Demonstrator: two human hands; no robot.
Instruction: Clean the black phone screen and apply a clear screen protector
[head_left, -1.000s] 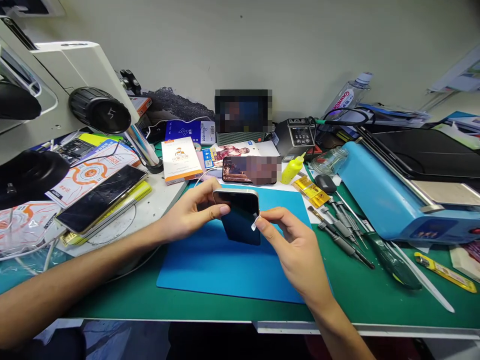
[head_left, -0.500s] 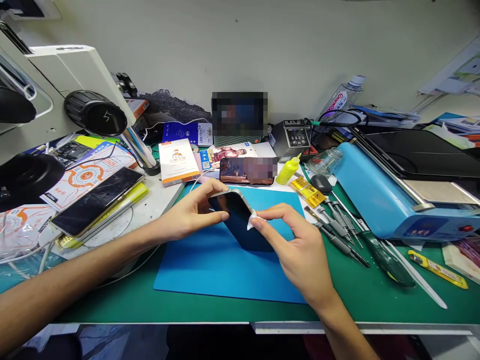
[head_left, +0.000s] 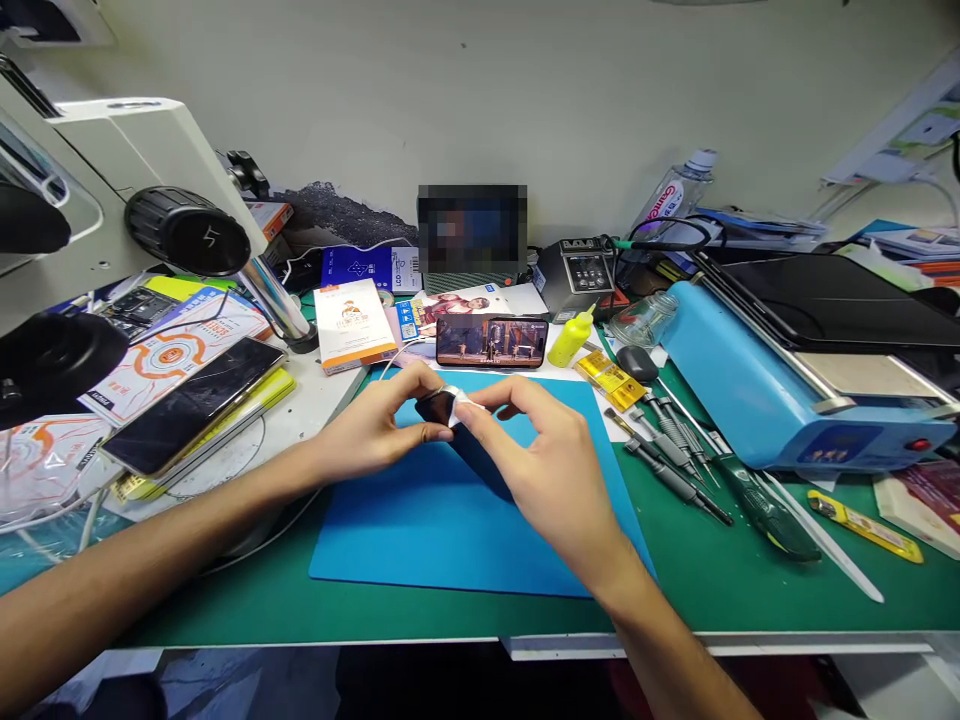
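Over the blue mat (head_left: 420,520) my left hand (head_left: 379,425) grips a dark smartphone (head_left: 439,408) by its upper end, fingers curled round it. My right hand (head_left: 544,465) lies across the phone and hides most of it. Its fingertips pinch a small white wipe (head_left: 459,403) against the phone's top corner, right beside my left thumb. The phone leans down toward the mat under my right palm.
A microscope (head_left: 112,200) stands at left over a cracked phone (head_left: 196,402) on yellow packs. A phone showing video (head_left: 491,341) lies behind the mat. Screwdrivers (head_left: 679,455), a yellow bottle (head_left: 570,338), a blue machine (head_left: 780,390) and a yellow knife (head_left: 862,520) lie at right.
My right hand slid the white wipe leftward along the phone to its top corner and now covers most of the phone. The phone has tilted lower toward the mat.
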